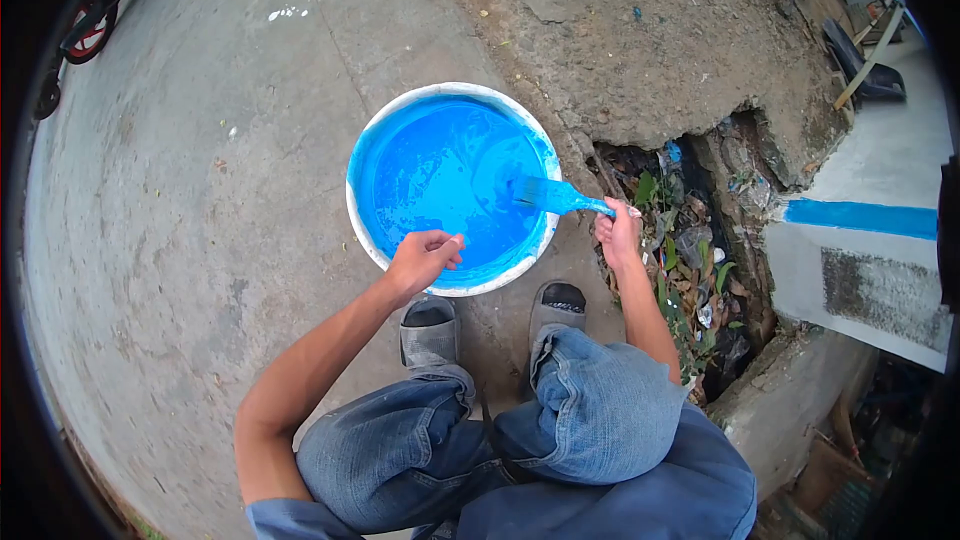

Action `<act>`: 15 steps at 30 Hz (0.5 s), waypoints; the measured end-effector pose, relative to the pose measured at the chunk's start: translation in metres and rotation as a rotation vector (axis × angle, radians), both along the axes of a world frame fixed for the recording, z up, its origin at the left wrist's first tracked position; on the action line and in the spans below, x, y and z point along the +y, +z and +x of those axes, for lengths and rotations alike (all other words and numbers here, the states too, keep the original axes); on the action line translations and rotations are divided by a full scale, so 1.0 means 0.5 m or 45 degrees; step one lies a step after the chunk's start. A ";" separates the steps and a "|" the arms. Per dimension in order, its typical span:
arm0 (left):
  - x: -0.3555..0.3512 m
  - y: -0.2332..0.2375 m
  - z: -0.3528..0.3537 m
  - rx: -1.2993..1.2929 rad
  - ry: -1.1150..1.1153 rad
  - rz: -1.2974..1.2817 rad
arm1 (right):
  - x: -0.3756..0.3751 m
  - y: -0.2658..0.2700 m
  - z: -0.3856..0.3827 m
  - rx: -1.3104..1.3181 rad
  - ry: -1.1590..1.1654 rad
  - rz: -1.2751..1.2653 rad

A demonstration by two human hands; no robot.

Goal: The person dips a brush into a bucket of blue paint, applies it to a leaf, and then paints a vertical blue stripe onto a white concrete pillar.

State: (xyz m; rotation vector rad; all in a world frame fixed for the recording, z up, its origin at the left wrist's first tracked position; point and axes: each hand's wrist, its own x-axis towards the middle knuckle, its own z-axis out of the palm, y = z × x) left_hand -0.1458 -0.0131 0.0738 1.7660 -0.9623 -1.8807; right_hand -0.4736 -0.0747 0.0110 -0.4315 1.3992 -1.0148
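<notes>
Head view. Your right hand [621,230] grips the handle of a paint-coated brush [550,196], fingers closed round its end, just beyond the right side of the bucket [455,89]. The brush lies across that rim, bristles pointing inward over the blue paint [440,190]; whether their tips touch the surface, you cannot tell from this angle.

Your left hand [424,262] is over the near left part of the rim, fingers curled loosely in toward the thumb. Contact with the rim: cannot tell.

The bucket, white-rimmed and streaked blue inside, stands on the concrete pavement [250,240], near its broken right edge. Beyond that edge runs a ditch [752,255] with leaves and litter [690,240] in it. Your grey sandals [428,345] are just beside the bucket's near side, your knees, in jeans [605,410], bent behind them.

Further right: pale wall [790,265] bearing a blue band [860,218]. Pavement's far left corner: red-rimmed wheel [92,35].
</notes>
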 end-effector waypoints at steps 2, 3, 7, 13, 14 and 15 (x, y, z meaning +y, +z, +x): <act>-0.002 0.002 0.001 -0.004 -0.015 -0.003 | 0.011 -0.013 -0.005 -0.070 0.009 -0.010; -0.003 0.003 0.002 -0.009 -0.022 -0.009 | 0.013 -0.019 -0.004 -0.121 -0.017 -0.005; -0.005 0.000 0.001 -0.006 -0.039 -0.022 | 0.029 -0.037 -0.005 -0.177 -0.038 -0.007; -0.001 -0.006 0.003 0.008 -0.060 0.021 | 0.040 -0.055 -0.006 -0.371 -0.104 0.024; 0.002 -0.008 0.002 0.005 -0.063 0.026 | 0.045 -0.054 -0.006 -0.369 -0.106 0.031; 0.001 -0.008 0.002 0.002 -0.068 0.024 | 0.046 -0.055 -0.006 -0.377 -0.105 0.044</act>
